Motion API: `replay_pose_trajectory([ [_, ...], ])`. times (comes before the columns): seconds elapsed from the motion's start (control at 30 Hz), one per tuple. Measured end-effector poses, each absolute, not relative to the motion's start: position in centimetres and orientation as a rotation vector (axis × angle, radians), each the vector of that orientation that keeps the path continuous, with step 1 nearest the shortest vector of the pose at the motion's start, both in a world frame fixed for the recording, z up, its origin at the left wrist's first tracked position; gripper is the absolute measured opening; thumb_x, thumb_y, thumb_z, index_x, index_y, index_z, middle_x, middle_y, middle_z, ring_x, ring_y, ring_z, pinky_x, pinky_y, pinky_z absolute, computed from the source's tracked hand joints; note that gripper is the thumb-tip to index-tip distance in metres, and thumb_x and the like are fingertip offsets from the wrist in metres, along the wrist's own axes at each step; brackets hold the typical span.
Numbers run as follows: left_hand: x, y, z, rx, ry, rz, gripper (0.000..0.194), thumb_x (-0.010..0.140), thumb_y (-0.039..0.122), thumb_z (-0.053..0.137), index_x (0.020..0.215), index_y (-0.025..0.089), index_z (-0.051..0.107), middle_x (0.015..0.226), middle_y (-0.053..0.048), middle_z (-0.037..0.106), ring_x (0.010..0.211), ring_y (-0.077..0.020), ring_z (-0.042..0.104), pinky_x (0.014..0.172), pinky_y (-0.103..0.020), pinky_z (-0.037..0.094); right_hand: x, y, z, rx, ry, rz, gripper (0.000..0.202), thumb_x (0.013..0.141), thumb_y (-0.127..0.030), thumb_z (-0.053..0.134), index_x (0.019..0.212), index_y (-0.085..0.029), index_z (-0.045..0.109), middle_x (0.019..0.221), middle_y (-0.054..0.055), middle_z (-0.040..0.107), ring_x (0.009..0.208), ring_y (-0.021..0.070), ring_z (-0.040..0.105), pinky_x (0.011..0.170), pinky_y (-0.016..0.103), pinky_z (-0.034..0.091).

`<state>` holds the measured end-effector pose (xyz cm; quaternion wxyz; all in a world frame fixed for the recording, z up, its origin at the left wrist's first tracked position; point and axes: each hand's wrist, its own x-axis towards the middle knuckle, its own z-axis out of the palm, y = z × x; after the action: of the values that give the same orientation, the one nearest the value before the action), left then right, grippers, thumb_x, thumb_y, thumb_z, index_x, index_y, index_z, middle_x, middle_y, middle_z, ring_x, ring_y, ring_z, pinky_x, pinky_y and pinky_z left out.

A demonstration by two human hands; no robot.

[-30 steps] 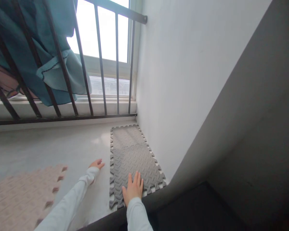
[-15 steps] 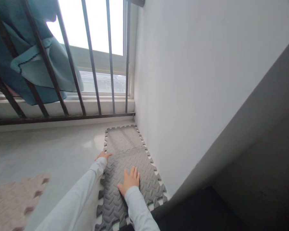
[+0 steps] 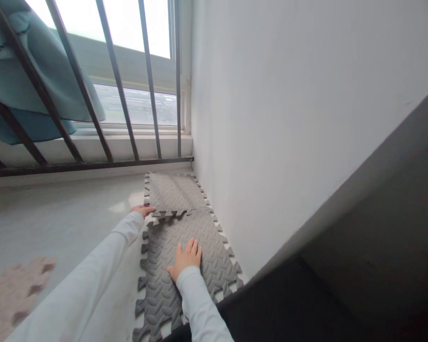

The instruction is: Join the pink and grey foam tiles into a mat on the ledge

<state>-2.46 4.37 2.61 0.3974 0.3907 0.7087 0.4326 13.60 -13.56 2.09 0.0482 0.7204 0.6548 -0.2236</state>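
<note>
- Seam between far grey mat (image 3: 174, 190) and near grey mat (image 3: 209, 242) has just come open at its left part; half a second ago it was closed. I judge that the two pieces are now partly separated, while the right part looks joined.
- Both mats are on the floor (image 3: 74, 204), along the white wall (image 3: 288, 118). The near edge of the far one is raised at left.
- Left hand (image 3: 141, 210) seems to grip the raised corner; its thumb is not clear. The arm is stretched forward.
- Right hand (image 3: 187, 260) is free of any grip, with palm down and fingers spread on the near grey mat.
- Farther out are the railing (image 3: 110, 165), hanging blue cloth (image 3: 53, 71) and pink mat (image 3: 14, 289).
</note>
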Motion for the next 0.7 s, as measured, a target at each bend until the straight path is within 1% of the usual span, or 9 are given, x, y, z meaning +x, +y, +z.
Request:
replay_pose_trajectory([
  [0.1, -1.4, 5.0, 5.9, 0.847, 1.687, 1.095, 0.023, 0.051, 0.011, 0.071, 0.067, 0.012, 0.054, 0.057, -0.002, 0.059, 0.066, -0.0198, 0.062, 0.058, -0.032, 0.051, 13.5, -13.5, 2.2, 2.175, 1.984, -0.686, 0.076, 0.07, -0.051, 0.054, 0.133, -0.02, 0.027, 0.141, 0.022, 0.01, 0.129, 0.0339, 0.006, 0.099, 0.054, 0.008],
  [0.17, -0.3, 5.1, 8.5, 0.737, 1.533, 1.166, 0.027, 0.054, 0.003, 0.067, 0.075, 0.012, 0.053, 0.061, -0.001, 0.059, 0.063, -0.0161, 0.062, 0.06, -0.032, 0.052, 13.5, -13.4, 2.3, 2.162, 1.979, -0.692, 0.076, 0.07, -0.051, 0.054, 0.133, -0.02, 0.026, 0.141, 0.023, 0.009, 0.129, 0.034, 0.005, 0.099, 0.055, 0.008],
  [0.27, 1.2, 4.6, 12.7, 0.694, 1.383, 1.289, 0.032, 0.056, -0.003, 0.064, 0.081, 0.011, 0.052, 0.066, -0.002, 0.059, 0.063, -0.0168, 0.062, 0.059, -0.039, 0.054, 13.6, -13.2, 2.3, 2.161, 1.968, -0.697, 0.076, 0.069, -0.05, 0.055, 0.133, -0.019, 0.026, 0.141, 0.023, 0.01, 0.129, 0.0345, 0.006, 0.098, 0.055, 0.009],
  [0.37, 1.1, 3.7, 16.8, 0.727, 1.306, 1.445, 0.029, 0.061, -0.005, 0.059, 0.085, 0.01, 0.051, 0.073, -0.005, 0.06, 0.071, -0.0199, 0.063, 0.062, -0.043, 0.054, 13.4, -12.9, 2.3, 2.165, 1.951, -0.681, 0.079, 0.066, -0.05, 0.058, 0.133, -0.018, 0.029, 0.14, 0.023, 0.013, 0.128, 0.0353, 0.009, 0.098, 0.055, 0.011],
  [0.47, -2.2, 2.0, 20.6, 0.751, 1.241, 1.562, 0.024, 0.067, -0.003, 0.054, 0.089, 0.007, 0.05, 0.087, -0.009, 0.062, 0.084, -0.0214, 0.062, 0.073, -0.046, 0.052, 13.5, -12.5, 2.2, 2.18, 1.944, -0.662, 0.083, 0.061, -0.048, 0.064, 0.131, -0.019, 0.032, 0.14, 0.023, 0.016, 0.128, 0.0358, 0.011, 0.098, 0.053, 0.014],
  [0.57, -8.9, -1.7, 23.0, 0.792, 1.173, 1.639, 0.017, 0.073, 0.0, 0.048, 0.089, 0.006, 0.05, 0.097, -0.011, 0.06, 0.092, -0.0204, 0.059, 0.081, -0.046, 0.048, 14.5, -12.5, 2.5, 2.237, 2.005, -0.728, 0.085, 0.054, -0.045, 0.069, 0.128, -0.019, 0.037, 0.14, 0.02, 0.02, 0.128, 0.035, 0.013, 0.1, 0.051, 0.017],
  [0.6, -11.6, -3.6, 23.2, 0.794, 1.185, 1.685, 0.015, 0.074, 0.0, 0.048, 0.088, 0.007, 0.049, 0.098, -0.01, 0.06, 0.093, -0.0199, 0.059, 0.082, -0.047, 0.047, 15.1, -12.6, 2.8, 2.288, 2.029, -0.774, 0.077, 0.055, -0.043, 0.069, 0.124, -0.02, 0.044, 0.139, 0.016, 0.025, 0.128, 0.0326, 0.017, 0.1, 0.047, 0.02],
  [0.63, -14.5, -5.7, 22.9, 0.786, 1.222, 1.746, 0.015, 0.073, 0.001, 0.048, 0.086, 0.008, 0.049, 0.096, -0.009, 0.061, 0.092, -0.0194, 0.058, 0.083, -0.048, 0.047, 15.7, -12.9, 3.0, 2.298, 2.05, -0.782, 0.066, 0.061, -0.041, 0.065, 0.121, -0.02, 0.047, 0.137, 0.013, 0.031, 0.127, 0.0287, 0.022, 0.1, 0.042, 0.023],
  [0.7, -20.4, -10.5, 21.3, 0.708, 1.376, 1.873, 0.017, 0.071, 0.001, 0.05, 0.084, 0.011, 0.049, 0.088, -0.003, 0.062, 0.088, -0.0182, 0.059, 0.081, -0.05, 0.048, 16.8, -13.7, 3.6, 2.332, 2.08, -0.767, 0.052, 0.076, -0.034, 0.049, 0.124, -0.016, 0.043, 0.132, 0.01, 0.041, 0.124, 0.0193, 0.032, 0.1, 0.031, 0.027],
])
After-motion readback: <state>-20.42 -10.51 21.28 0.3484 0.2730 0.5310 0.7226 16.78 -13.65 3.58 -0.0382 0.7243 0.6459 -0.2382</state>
